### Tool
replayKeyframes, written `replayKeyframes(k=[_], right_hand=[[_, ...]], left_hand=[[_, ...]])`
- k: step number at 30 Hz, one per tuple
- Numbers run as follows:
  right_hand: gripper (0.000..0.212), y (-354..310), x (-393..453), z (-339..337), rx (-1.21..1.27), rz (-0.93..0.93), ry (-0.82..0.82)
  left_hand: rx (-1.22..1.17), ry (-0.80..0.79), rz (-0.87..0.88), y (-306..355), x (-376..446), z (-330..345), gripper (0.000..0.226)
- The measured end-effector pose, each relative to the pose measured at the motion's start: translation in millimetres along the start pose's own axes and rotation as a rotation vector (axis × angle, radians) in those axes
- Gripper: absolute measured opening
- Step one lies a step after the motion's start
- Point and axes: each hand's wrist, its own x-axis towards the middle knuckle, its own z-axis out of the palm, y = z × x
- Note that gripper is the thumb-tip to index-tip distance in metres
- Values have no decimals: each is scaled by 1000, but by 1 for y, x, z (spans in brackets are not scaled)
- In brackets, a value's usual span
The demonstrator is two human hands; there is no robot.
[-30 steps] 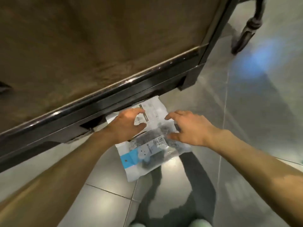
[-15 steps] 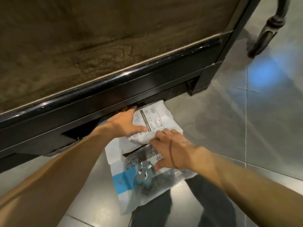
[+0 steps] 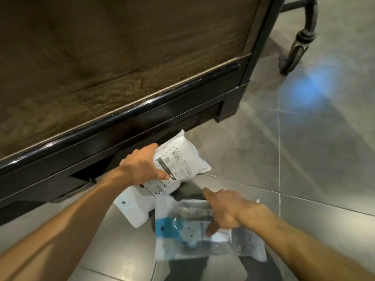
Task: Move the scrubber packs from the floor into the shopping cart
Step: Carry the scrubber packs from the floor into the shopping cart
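Clear pack (image 3: 203, 234) lengthwise toward cabinet (image 3: 121, 67).

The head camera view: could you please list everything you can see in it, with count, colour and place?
white pack: one, white with a printed label, lifted near the cabinet's base, gripped by the left hand.
clear pack: one, transparent with a blue and white card and dark contents, near the bottom centre, held by the right hand.
white sheet: one, white with a dark dot, on the floor below the white pack; what it is cannot be told.
cabinet: one, brown wood panel with black trim, upper left.
cart wheel: one, black, top right.
floor: grey glossy tiles.
hands: left hand, right hand, bare.
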Motion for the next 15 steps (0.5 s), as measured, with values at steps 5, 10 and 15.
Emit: replayKeyframes(k=[5, 10, 15], right_hand=[[52, 43, -113, -14, 270, 203, 224], [54, 58, -290, -70, 788, 352, 484], [34, 36, -492, -189, 1291, 280, 760]], left_hand=[[-247, 164, 42, 66, -101, -29, 52], [-548, 263, 115, 175, -220, -120, 54], [-634, 279, 243, 316, -342, -257, 51]])
